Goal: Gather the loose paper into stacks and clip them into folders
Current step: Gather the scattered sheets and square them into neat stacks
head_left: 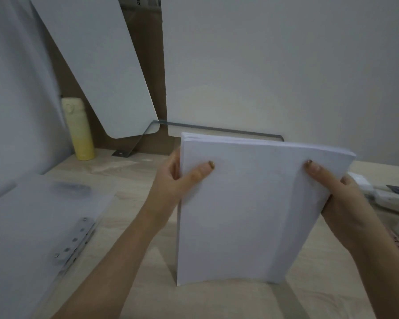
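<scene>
Far left, one translucent plastic folder (39, 226) is lying open on the pale wooden desk (129, 178), its metal clip strip (75, 240) facing the paper. At centre, you are standing one thick stack of white paper (251, 215) on its short edge, long axis upright. Your left hand (171, 183) is gripping its left side, thumb across the front, and your right hand (339, 196) is clasping the right side likewise. The folder is sitting left of the stack, nearer your left hand.
</scene>
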Demonstrator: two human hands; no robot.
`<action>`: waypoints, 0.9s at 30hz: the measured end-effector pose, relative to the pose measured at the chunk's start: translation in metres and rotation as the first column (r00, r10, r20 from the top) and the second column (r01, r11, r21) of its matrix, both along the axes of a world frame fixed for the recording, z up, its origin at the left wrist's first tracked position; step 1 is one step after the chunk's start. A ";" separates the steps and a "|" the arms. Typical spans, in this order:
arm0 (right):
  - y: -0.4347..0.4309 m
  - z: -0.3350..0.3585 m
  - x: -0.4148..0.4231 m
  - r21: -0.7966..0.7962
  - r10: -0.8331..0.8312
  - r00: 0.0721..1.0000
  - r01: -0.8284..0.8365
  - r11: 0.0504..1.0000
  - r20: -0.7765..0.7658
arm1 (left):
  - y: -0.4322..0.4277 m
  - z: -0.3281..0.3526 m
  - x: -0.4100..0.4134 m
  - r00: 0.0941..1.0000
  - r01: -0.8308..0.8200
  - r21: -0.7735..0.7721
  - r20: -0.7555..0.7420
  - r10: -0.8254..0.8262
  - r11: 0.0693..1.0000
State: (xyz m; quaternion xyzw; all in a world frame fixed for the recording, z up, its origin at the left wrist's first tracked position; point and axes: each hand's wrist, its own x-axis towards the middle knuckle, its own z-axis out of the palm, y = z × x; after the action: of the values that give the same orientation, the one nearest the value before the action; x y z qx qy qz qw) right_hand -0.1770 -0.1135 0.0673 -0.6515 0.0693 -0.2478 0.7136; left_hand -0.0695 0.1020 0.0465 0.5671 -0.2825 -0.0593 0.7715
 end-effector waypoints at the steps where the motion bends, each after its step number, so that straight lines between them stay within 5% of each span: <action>1: 0.000 0.002 0.001 -0.035 -0.047 0.999 0.047 0.998 -0.003 | -0.002 -0.003 -0.001 1.000 0.001 0.030 -0.009 -0.001 1.000; 4: 0.005 0.012 0.004 -0.144 -0.207 0.978 0.203 0.968 -0.009 | -0.009 -0.007 -0.002 0.998 -0.024 0.013 -0.053 0.024 1.000; 10: 0.006 0.016 0.011 -0.071 -0.377 0.926 0.375 0.924 -0.022 | -0.011 -0.007 -0.007 0.997 -0.036 -0.002 -0.073 0.036 0.999; 20: 0.002 0.018 0.007 -0.126 -0.294 0.955 0.289 0.949 -0.026 | -0.014 -0.003 -0.011 0.992 -0.093 -0.036 -0.083 0.090 0.995; 27: 0.002 0.021 0.010 -0.118 -0.326 0.942 0.316 0.942 -0.079 | -0.023 0.031 -0.009 0.935 -0.328 -0.016 0.136 0.327 0.944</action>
State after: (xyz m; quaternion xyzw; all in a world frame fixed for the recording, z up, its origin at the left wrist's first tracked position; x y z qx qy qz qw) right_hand -0.1670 -0.1114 0.0882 -0.6788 0.1963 -0.3320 0.6248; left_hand -0.0785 0.0794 0.0772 0.6118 -0.2362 0.1082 0.7472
